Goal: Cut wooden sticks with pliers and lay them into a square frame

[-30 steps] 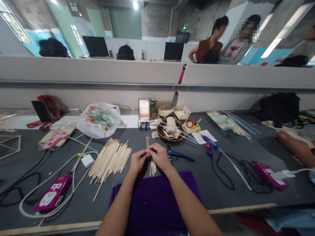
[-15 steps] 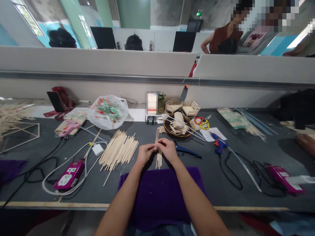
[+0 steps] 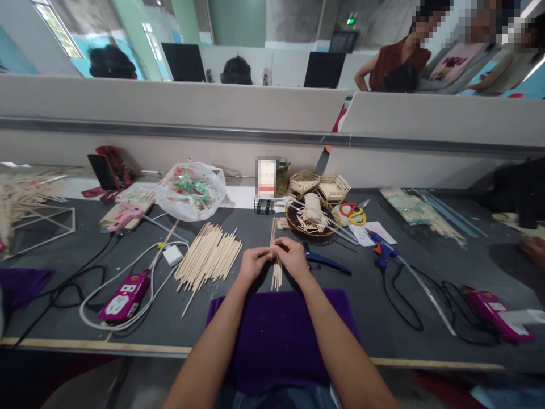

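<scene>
My left hand (image 3: pixel 254 264) and my right hand (image 3: pixel 292 257) meet in the middle of the dark table, both closed around a small bundle of thin wooden sticks (image 3: pixel 276 276) held nearly upright. The sticks' ends stand out above and below my fingers. A loose pile of the same wooden sticks (image 3: pixel 209 258) lies to the left of my hands. Under my forearms lies a purple cloth (image 3: pixel 276 335). Blue-handled cutters (image 3: pixel 324 261) lie just right of my right hand.
A pink power strip (image 3: pixel 123 296) with white cable lies front left. A plastic bag (image 3: pixel 192 190), a pink glue gun (image 3: pixel 123 217), a bowl of stick pieces (image 3: pixel 314 218), scissors (image 3: pixel 351 212), a blue glue gun (image 3: pixel 382 249) and another person's hand (image 3: pixel 532 249) are around.
My hands stay together on the stick bundle. The view has shifted, so everything sits slightly further right and up in the picture.
</scene>
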Available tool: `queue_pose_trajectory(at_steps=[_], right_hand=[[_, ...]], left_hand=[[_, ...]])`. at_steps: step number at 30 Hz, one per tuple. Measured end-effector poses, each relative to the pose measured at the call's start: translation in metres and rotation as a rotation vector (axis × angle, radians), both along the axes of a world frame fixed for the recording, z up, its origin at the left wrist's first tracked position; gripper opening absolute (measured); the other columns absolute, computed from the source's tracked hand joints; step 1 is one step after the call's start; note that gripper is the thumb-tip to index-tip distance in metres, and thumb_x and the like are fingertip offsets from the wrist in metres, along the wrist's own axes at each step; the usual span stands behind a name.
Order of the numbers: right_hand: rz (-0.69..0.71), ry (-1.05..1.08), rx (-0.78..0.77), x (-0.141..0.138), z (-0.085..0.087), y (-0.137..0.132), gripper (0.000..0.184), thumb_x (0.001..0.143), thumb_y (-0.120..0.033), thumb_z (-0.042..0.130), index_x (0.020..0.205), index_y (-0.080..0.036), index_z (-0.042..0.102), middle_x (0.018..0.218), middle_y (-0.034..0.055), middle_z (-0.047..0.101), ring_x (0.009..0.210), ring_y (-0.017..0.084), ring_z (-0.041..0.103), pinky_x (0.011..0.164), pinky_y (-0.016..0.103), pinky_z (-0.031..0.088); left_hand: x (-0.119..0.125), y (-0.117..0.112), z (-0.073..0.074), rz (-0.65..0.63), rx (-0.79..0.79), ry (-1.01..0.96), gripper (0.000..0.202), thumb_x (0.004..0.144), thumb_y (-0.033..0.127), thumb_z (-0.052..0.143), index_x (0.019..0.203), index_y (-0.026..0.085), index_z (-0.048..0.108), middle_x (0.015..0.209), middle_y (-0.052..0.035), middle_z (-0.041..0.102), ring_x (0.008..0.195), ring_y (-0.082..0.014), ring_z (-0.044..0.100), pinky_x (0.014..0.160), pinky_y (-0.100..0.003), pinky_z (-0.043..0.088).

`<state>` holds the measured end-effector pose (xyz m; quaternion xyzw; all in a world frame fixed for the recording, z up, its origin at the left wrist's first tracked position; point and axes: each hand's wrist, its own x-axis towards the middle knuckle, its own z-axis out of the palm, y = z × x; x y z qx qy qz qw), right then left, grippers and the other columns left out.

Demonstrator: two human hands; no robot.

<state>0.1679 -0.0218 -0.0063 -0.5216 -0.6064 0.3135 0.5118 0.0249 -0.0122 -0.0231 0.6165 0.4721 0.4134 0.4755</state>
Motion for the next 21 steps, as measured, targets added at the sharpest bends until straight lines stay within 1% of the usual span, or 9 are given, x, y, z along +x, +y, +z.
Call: queue_pose_trajectory(at_steps=[3,5,7,10,14,21], right_hand=[[-0.018,0.034,-0.022,0.000,0.001,0.000,0.018,0.073,-0.034,0.059,0.074,-0.019,0.069,0.066,0.0025,0.067,0.065,0.017,0.061,0.061,0.026,0.048],[-0.021,0.091,-0.061,0.000,0.003,0.000,0.019,0.072,-0.035,0.061,0.074,-0.018,0.068,0.064,0.0017,0.065,0.060,0.016,0.059,0.057,0.026,0.048],[-0.001,0.172,-0.125,0.001,0.005,-0.002,0.020,0.070,-0.037,0.064,0.074,-0.018,0.068,0.062,0.0009,0.065,0.055,0.015,0.057,0.052,0.025,0.048],[0.029,0.278,-0.209,0.002,0.009,-0.005,0.022,0.066,-0.038,0.069,0.073,-0.018,0.068,0.059,-0.0003,0.063,0.050,0.014,0.056,0.048,0.025,0.048],[0.039,0.358,-0.274,0.003,0.010,-0.006,0.023,0.062,-0.037,0.072,0.071,-0.017,0.067,0.055,-0.0020,0.061,0.046,0.012,0.054,0.046,0.025,0.048],[0.088,0.471,-0.375,0.004,0.014,-0.007,0.030,0.057,-0.040,0.078,0.069,-0.015,0.066,0.050,-0.0040,0.057,0.042,0.009,0.050,0.040,0.021,0.042]], left_hand=[[0.002,-0.004,0.007,-0.033,-0.040,-0.050,0.018,0.066,0.030,0.065,0.067,0.013,0.074,0.062,-0.0014,0.068,0.061,-0.0143,0.058,0.064,-0.025,0.046],[0.002,-0.007,0.012,-0.090,-0.138,-0.141,0.022,0.064,0.034,0.070,0.067,0.012,0.072,0.060,-0.0015,0.065,0.057,-0.0123,0.056,0.060,-0.024,0.045],[0.002,-0.011,0.016,-0.139,-0.250,-0.226,0.029,0.060,0.037,0.076,0.071,0.011,0.072,0.062,-0.0028,0.066,0.054,-0.0114,0.056,0.059,-0.024,0.045],[0.000,-0.014,0.021,-0.173,-0.351,-0.278,0.037,0.055,0.039,0.082,0.074,0.009,0.072,0.065,-0.0052,0.068,0.055,-0.0114,0.058,0.057,-0.024,0.046],[-0.001,-0.016,0.024,-0.198,-0.432,-0.330,0.040,0.052,0.040,0.085,0.072,0.009,0.070,0.064,-0.0062,0.069,0.055,-0.0123,0.061,0.057,-0.024,0.048],[-0.001,-0.019,0.029,-0.220,-0.598,-0.382,0.042,0.050,0.034,0.088,0.079,0.009,0.070,0.073,-0.0086,0.073,0.066,-0.0169,0.069,0.063,-0.028,0.055]])
